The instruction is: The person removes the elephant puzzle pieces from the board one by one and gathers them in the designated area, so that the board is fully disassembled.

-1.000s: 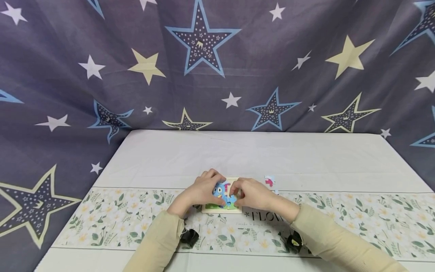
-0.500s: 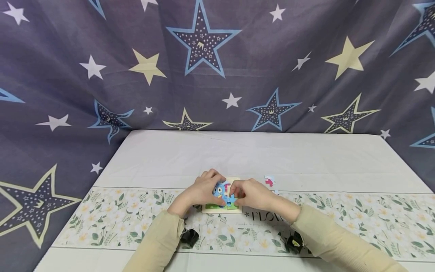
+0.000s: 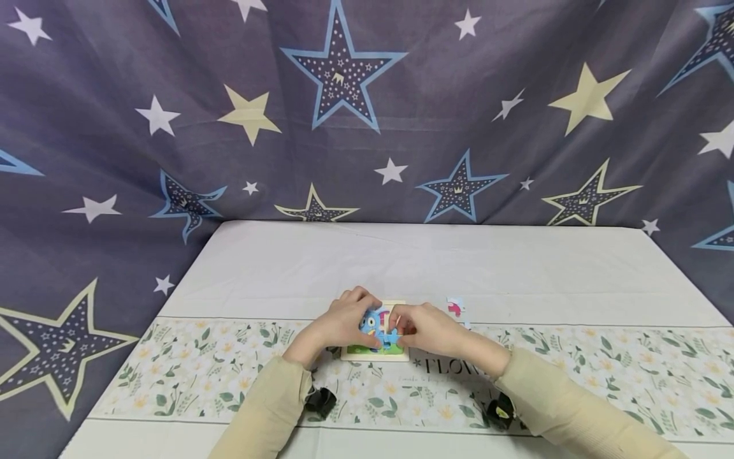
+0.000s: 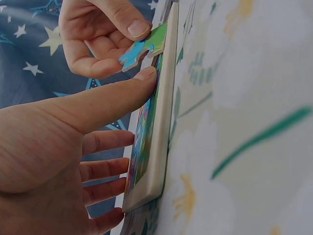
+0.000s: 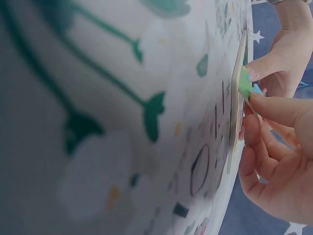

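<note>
A small wooden-framed jigsaw puzzle (image 3: 375, 357) lies on the table, showing a blue cartoon animal on green ground. My left hand (image 3: 341, 322) spans its left side. In the left wrist view the straight left thumb (image 4: 112, 100) presses the puzzle's face, and the other fingertips touch the board's edge. My right hand (image 3: 427, 328) pinches a blue and green puzzle piece (image 4: 146, 46) between thumb and fingers at the board's lower right. That piece is tilted, with one edge at the frame. In the right wrist view its green part (image 5: 244, 83) shows beside the thumb.
Right of the board lie loose puzzle pieces, one with a pink patch (image 3: 455, 308); another is partly hidden behind the right hand. A floral printed strip (image 3: 229, 357) crosses the white tablecloth (image 3: 516, 268). A star-patterned curtain (image 3: 367, 146) hangs behind.
The held piece has shifted slightly and sits closer against the neighbouring green area in the head view. The left hand stays in place on the board.
</note>
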`<state>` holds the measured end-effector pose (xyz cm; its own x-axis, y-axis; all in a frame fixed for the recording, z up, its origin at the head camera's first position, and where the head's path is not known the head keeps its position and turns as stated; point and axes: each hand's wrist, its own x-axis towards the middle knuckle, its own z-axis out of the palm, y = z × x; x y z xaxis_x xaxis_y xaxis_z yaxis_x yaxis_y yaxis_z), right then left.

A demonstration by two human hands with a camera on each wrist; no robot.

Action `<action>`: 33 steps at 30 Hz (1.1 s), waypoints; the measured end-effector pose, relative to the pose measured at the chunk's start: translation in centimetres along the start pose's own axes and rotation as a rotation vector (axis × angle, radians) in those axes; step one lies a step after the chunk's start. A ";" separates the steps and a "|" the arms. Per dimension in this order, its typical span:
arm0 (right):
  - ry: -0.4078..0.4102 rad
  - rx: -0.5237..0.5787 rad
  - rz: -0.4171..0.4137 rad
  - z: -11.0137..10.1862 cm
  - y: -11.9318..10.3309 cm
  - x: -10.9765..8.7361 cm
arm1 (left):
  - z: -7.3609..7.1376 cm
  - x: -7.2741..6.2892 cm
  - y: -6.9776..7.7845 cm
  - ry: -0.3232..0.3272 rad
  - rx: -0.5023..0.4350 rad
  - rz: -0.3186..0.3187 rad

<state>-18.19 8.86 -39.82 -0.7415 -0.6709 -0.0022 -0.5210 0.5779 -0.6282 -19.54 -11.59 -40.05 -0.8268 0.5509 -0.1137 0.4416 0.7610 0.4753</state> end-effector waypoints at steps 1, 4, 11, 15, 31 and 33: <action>-0.001 0.003 -0.002 0.0 0.0 0.0 | 0.0 0.0 0.0 0.001 -0.002 0.000; -0.001 0.014 -0.004 -0.1 0.0 -0.1 | 0.0 0.0 0.0 0.003 0.001 0.001; 0.005 0.032 -0.012 -0.3 0.0 -0.4 | 0.0 -0.2 0.0 0.007 0.002 0.006; 0.016 0.056 -0.010 -0.5 0.1 -0.7 | 0.1 -0.1 0.0 0.008 0.009 0.004; 0.050 0.063 0.008 -2.4 1.2 -2.4 | 0.1 0.0 0.0 0.015 0.017 0.003; 0.058 0.061 0.020 -2.5 1.4 -2.6 | 0.1 -0.1 0.0 0.017 0.018 0.005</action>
<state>-18.03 12.61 -38.75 -0.7756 -0.6306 0.0282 -0.4801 0.5603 -0.6750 -19.44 -11.56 -40.09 -0.8302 0.5489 -0.0968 0.4516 0.7643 0.4604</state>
